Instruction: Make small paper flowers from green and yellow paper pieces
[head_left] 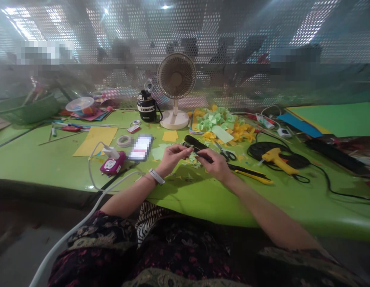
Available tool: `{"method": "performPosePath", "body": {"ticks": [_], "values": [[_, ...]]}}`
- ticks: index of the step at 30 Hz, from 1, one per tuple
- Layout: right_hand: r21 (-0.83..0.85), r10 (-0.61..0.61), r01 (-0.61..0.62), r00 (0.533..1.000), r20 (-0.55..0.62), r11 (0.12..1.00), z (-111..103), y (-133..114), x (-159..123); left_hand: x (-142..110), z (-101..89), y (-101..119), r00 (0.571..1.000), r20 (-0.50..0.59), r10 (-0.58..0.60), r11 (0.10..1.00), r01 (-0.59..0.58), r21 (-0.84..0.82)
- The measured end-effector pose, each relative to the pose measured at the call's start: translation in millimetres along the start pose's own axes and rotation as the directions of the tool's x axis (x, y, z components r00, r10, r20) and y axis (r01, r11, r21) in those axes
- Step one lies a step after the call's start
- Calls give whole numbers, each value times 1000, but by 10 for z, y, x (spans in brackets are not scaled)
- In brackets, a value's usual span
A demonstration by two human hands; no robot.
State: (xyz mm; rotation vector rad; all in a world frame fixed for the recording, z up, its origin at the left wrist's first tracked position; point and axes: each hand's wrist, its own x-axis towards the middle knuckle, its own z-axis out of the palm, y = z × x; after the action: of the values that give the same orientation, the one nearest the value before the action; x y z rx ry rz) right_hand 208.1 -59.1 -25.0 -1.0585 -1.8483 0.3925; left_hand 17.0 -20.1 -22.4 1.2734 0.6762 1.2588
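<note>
The left hand and right hand both pinch one black tool

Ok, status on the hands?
Right hand holding black rod-shaped tool; left hand pinched near its tip; pale green paper scraps beneath.

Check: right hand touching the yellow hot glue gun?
Apart. The head view shows the right hand clearly away from the yellow hot glue gun, with the green tabletop and a yellow-handled tool between them.
</note>
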Motion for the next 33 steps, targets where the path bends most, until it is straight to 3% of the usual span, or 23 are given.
{"method": "performPosePath", "body": {"ticks": [9, 17, 28, 33], "values": [[-42, -64, 65, 997, 33, 997, -59, -26, 27, 9, -50, -86, 998, 57, 12, 1000, -13, 17], [-16, -26, 26, 999, -21, 1000, -10, -21, 0, 8, -25, -41, 1000, 2, 9, 1000, -9, 30], [71, 106, -112, 990, 95, 991, -42, -19, 8, 28, -22, -57, 999, 41, -6, 1000, 6, 2], [43, 83, -84, 996, 28, 996, -9, -31, -4, 30, -27, -64, 1000, 23, 19, 1000, -19, -20]]}}
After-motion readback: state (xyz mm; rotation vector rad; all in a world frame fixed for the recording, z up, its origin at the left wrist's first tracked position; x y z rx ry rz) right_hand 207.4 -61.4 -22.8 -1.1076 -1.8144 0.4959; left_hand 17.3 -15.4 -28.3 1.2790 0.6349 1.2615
